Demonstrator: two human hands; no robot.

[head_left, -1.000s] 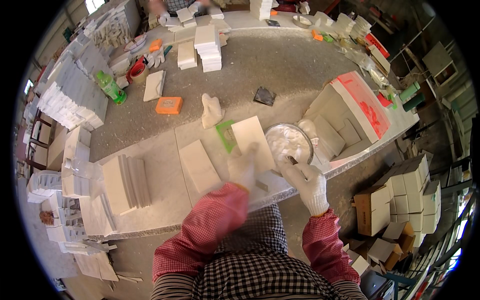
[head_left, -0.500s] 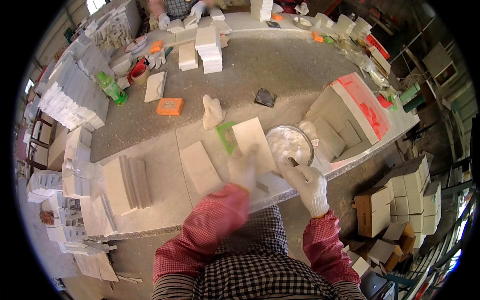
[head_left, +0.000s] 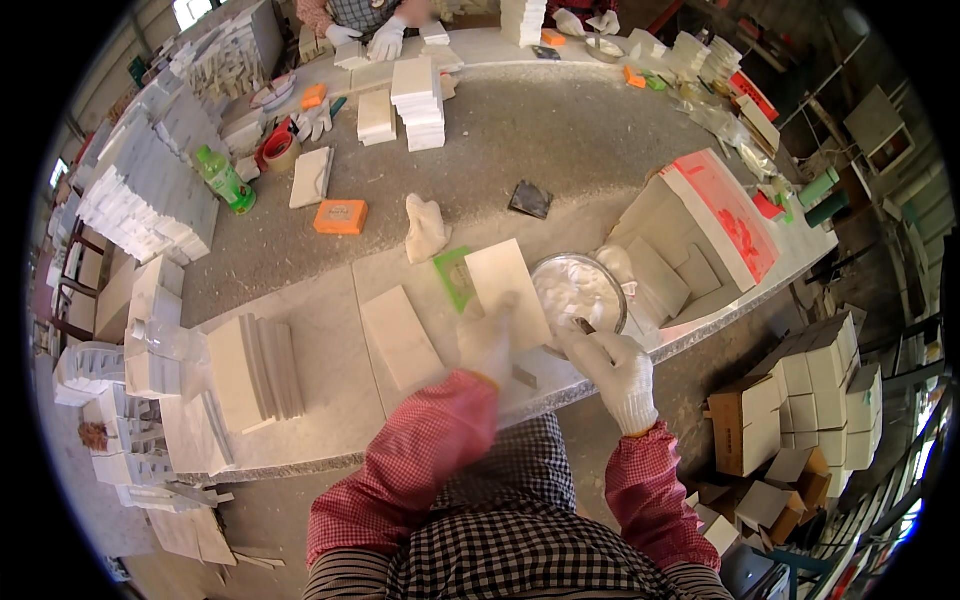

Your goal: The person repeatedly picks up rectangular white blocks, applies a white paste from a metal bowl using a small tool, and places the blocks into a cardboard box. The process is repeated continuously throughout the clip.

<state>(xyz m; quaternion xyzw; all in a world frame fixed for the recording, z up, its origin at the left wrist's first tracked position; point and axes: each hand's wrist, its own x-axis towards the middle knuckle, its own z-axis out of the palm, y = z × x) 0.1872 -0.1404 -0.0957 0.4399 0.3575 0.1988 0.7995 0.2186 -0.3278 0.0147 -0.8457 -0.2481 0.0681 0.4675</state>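
Note:
My gloved left hand (head_left: 487, 340), somewhat blurred, grips a white rectangular tile (head_left: 508, 285) by its near part and holds it tilted beside the bowl. My gloved right hand (head_left: 612, 370) closes on a small tool whose dark end (head_left: 583, 324) shows at the near rim of the round metal bowl (head_left: 622, 318); the rest of the tool is hidden. White paste (head_left: 575, 290) fills the bowl. Partly behind the tile lies a flat green piece (head_left: 455, 275). Another white tile (head_left: 402, 336) rests flat to the left. A grey metal strip (head_left: 524, 376) sticks out near my left wrist.
Standing tiles (head_left: 250, 370) are at the left. An open carton (head_left: 710, 240) holding tiles is right of the bowl. A crumpled cloth (head_left: 427, 228), orange box (head_left: 341, 216) and dark square (head_left: 531, 198) lie beyond. Across the table, a person's gloved hands (head_left: 386, 40) handle tiles.
My hands, the tile and the tool have hardly moved. At the far side, the co-worker's hands have shifted over the tiles, and another person's gloved hands show more at the back.

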